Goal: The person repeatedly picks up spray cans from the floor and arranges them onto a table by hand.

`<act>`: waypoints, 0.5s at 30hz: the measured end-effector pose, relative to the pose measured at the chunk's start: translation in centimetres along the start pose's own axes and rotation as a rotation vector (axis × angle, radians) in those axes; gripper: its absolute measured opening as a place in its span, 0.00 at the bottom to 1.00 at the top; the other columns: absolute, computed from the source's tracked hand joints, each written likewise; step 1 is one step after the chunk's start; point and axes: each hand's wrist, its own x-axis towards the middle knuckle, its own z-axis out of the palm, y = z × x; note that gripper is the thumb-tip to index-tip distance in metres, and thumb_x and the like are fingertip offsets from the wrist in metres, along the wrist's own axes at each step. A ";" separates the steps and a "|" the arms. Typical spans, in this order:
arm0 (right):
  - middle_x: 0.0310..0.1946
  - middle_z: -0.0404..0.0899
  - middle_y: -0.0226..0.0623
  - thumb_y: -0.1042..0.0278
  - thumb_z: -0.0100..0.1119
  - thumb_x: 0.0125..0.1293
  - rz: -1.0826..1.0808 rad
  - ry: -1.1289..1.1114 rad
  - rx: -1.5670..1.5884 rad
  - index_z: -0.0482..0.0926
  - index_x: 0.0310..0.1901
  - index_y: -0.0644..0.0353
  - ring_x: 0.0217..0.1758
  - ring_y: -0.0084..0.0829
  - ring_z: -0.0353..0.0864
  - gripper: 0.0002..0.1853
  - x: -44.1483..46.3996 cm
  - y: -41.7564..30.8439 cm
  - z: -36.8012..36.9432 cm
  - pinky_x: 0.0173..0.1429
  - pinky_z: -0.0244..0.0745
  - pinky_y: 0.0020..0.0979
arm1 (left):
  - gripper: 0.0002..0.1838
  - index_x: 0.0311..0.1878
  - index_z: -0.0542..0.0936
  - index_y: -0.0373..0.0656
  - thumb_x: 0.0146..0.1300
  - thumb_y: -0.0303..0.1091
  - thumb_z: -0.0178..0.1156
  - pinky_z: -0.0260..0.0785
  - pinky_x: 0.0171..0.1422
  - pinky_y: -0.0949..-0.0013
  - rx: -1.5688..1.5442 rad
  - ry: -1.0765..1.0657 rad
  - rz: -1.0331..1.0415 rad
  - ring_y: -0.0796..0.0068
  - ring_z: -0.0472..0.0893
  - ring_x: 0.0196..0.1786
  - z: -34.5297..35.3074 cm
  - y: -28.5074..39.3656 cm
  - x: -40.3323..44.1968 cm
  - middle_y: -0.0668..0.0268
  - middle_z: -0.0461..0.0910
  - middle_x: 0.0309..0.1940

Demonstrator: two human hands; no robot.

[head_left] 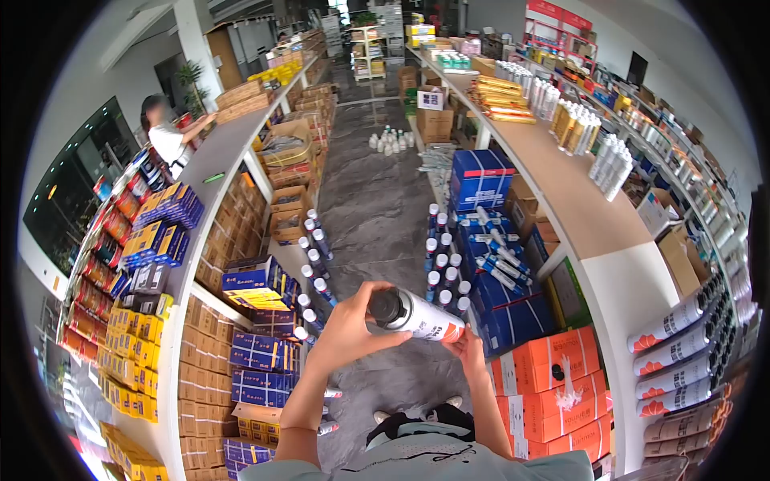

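Observation:
A white can (425, 317) with a black cap and an orange patch lies nearly level between my hands, above the grey floor. My left hand (353, 325) is wrapped round its capped end, thumb along the underside. At the orange end, the fingers of my right hand (465, 346) hold the base. Rows of blue cans with white caps (319, 240) stand on the floor to the left, and more such cans (434, 280) stand to the right, beyond the held can.
Orange boxes (553, 385) and blue boxes (509, 305) are stacked at right under a long counter (585, 192). Similar white cans (670, 361) lie on the right. A left counter (208, 188) holds yellow-blue boxes; a person (166, 136) stands behind it. White bottles (391, 141) stand in the aisle.

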 end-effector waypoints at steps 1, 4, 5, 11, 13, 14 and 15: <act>0.51 0.82 0.48 0.50 0.38 0.80 -0.023 0.032 0.020 0.73 0.58 0.72 0.56 0.39 0.83 0.28 -0.2 -1.3 -1.2 0.62 0.80 0.40 | 0.40 0.60 0.72 0.41 0.45 0.42 0.81 0.77 0.51 0.66 -0.046 0.000 -0.012 0.70 0.84 0.51 1.5 0.9 1.3 0.61 0.84 0.47; 0.52 0.82 0.49 0.50 0.38 0.80 -0.070 0.111 0.092 0.73 0.58 0.72 0.57 0.40 0.83 0.28 0.3 -4.1 -5.0 0.63 0.79 0.40 | 0.37 0.62 0.71 0.39 0.49 0.32 0.78 0.78 0.54 0.70 -0.207 -0.052 0.093 0.73 0.83 0.54 6.3 1.9 4.8 0.61 0.82 0.51; 0.53 0.82 0.50 0.50 0.37 0.81 -0.092 0.142 0.122 0.73 0.58 0.72 0.58 0.40 0.82 0.28 0.3 -4.9 -6.1 0.64 0.78 0.41 | 0.36 0.62 0.70 0.38 0.50 0.29 0.77 0.78 0.55 0.70 -0.235 -0.063 0.123 0.73 0.83 0.54 7.9 2.3 5.8 0.61 0.81 0.51; 0.53 0.82 0.50 0.50 0.39 0.80 -0.237 0.339 0.328 0.74 0.58 0.70 0.58 0.42 0.82 0.27 -0.3 -7.7 -12.8 0.67 0.76 0.44 | 0.42 0.66 0.66 0.39 0.49 0.31 0.77 0.75 0.57 0.66 -0.369 -0.103 0.433 0.68 0.81 0.55 17.6 4.5 11.8 0.58 0.78 0.54; 0.53 0.82 0.49 0.50 0.40 0.80 -0.275 0.412 0.402 0.73 0.59 0.69 0.58 0.42 0.82 0.26 -0.7 -8.3 -14.5 0.67 0.76 0.44 | 0.42 0.67 0.65 0.39 0.49 0.31 0.77 0.70 0.63 0.65 -0.335 -0.017 0.503 0.68 0.77 0.58 20.0 5.6 13.4 0.60 0.73 0.55; 0.53 0.82 0.49 0.50 0.40 0.80 -0.292 0.439 0.415 0.73 0.59 0.69 0.58 0.43 0.82 0.27 -1.2 -8.8 -15.2 0.67 0.76 0.44 | 0.42 0.66 0.65 0.39 0.50 0.32 0.76 0.67 0.66 0.65 -0.328 -0.041 0.504 0.68 0.74 0.59 21.2 6.0 14.2 0.61 0.70 0.55; 0.53 0.82 0.49 0.50 0.40 0.80 -0.314 0.466 0.432 0.73 0.59 0.69 0.58 0.43 0.82 0.27 -1.7 -9.5 -15.8 0.67 0.76 0.44 | 0.41 0.66 0.65 0.38 0.50 0.31 0.76 0.67 0.66 0.64 -0.442 -0.102 0.448 0.68 0.74 0.60 22.4 6.7 14.8 0.61 0.69 0.57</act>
